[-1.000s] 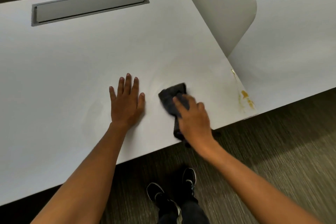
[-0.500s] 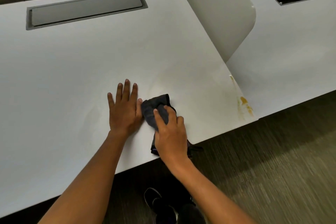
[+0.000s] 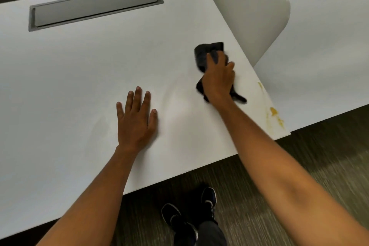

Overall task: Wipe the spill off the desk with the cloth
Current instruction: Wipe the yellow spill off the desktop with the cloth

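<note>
With the dark cloth (image 3: 207,56) bunched under the right hand (image 3: 218,81)'s curled fingers (image 3: 211,60), the yellow spill (image 3: 274,113) just beside them at the table (image 3: 79,66) edge is best reached by firm flat strokes, the left hand (image 3: 135,122) being kept spread flat.

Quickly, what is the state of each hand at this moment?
Left hand: open, fingers straight, flat on the desk.
Right hand: closed, holding the dark cloth against the desk.

Cloth (image 3: 205,54): dark grey, bunched, lying on the white surface (image 3: 79,66) toward its right side, partly covered. Spill (image 3: 274,111): yellow-orange streaks and blots along the surface's right edge near the front corner, apart from the cloth.
</note>
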Demonstrator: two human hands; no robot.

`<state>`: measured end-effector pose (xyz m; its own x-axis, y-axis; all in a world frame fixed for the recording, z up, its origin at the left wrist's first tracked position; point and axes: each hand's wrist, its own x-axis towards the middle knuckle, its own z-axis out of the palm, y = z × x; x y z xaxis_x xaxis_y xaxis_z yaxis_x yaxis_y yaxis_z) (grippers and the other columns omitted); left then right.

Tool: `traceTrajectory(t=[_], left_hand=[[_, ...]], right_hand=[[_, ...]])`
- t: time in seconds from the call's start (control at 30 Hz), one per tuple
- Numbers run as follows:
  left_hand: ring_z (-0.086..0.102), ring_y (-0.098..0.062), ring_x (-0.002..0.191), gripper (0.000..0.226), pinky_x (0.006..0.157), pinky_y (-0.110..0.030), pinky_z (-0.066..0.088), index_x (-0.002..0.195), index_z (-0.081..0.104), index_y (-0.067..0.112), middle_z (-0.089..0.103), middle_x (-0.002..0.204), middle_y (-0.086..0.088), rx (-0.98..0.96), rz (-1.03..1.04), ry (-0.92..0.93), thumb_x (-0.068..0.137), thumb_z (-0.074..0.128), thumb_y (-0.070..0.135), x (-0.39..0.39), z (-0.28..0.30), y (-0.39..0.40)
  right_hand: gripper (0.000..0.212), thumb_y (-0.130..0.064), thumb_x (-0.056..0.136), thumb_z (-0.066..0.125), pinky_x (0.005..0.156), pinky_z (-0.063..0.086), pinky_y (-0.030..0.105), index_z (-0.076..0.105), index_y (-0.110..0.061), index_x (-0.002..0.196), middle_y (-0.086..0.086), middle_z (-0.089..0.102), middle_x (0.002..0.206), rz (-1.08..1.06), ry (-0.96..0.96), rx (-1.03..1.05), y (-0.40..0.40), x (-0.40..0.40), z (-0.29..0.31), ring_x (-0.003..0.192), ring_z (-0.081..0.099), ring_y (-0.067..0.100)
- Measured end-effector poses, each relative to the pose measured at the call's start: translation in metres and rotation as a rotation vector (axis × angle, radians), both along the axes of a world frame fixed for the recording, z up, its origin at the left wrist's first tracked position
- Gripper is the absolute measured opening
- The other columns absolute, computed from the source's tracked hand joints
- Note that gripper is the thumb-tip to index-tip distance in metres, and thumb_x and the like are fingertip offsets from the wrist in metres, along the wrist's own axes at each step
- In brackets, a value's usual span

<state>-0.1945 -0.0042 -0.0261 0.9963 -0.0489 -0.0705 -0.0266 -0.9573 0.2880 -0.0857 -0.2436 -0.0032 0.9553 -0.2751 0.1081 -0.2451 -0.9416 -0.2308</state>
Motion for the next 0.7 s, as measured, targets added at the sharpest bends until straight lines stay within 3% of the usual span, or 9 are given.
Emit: traceTrajectory(t=[0.2,0.37,0.57,0.7], left_hand=[[-0.003,-0.018,0.158,0.065,0.126,-0.052,-0.002,0.162,0.018,0.024,0.002,0.171,0.002,-0.012,0.003,-0.003,0.100,0.018,0.045,-0.002,0.002,-0.002],[-0.003,-0.020,0.158,0.062,0.125,-0.054,-0.001,0.162,0.017,0.023,0.002,0.171,0.000,0.007,-0.002,-0.007,0.102,0.019,0.041,0.002,0.003,-0.004],[0.001,-0.023,0.158,0.057,0.125,-0.055,0.001,0.161,0.019,0.021,0.005,0.171,-0.003,0.010,0.000,-0.021,0.107,0.029,0.032,0.002,-0.001,0.001],[0.003,-0.021,0.158,0.061,0.126,-0.054,0.000,0.162,0.015,0.018,0.008,0.170,-0.002,-0.051,0.011,-0.036,0.103,0.022,0.031,0.002,0.000,0.003]], right_hand=[[0.062,-0.002,0.092,0.049,0.100,0.037,0.045,0.037,-0.023,0.149,0.010,0.021,0.159,-0.211,-0.006,0.048,-0.062,0.023,-0.004,0.123,0.038,0.043],[0.060,-0.003,0.094,0.049,0.099,0.042,0.041,0.037,-0.023,0.149,0.012,0.027,0.155,-0.229,0.004,0.101,-0.053,0.026,-0.004,0.122,0.039,0.041],[0.056,-0.006,0.094,0.042,0.094,0.042,0.043,0.040,-0.025,0.147,0.011,0.030,0.155,0.124,0.006,0.109,0.035,-0.026,-0.001,0.116,0.042,0.040],[0.058,-0.004,0.094,0.046,0.082,0.044,0.036,0.039,-0.023,0.148,0.011,0.031,0.156,0.336,0.011,0.130,0.088,-0.093,0.000,0.109,0.045,0.036]])
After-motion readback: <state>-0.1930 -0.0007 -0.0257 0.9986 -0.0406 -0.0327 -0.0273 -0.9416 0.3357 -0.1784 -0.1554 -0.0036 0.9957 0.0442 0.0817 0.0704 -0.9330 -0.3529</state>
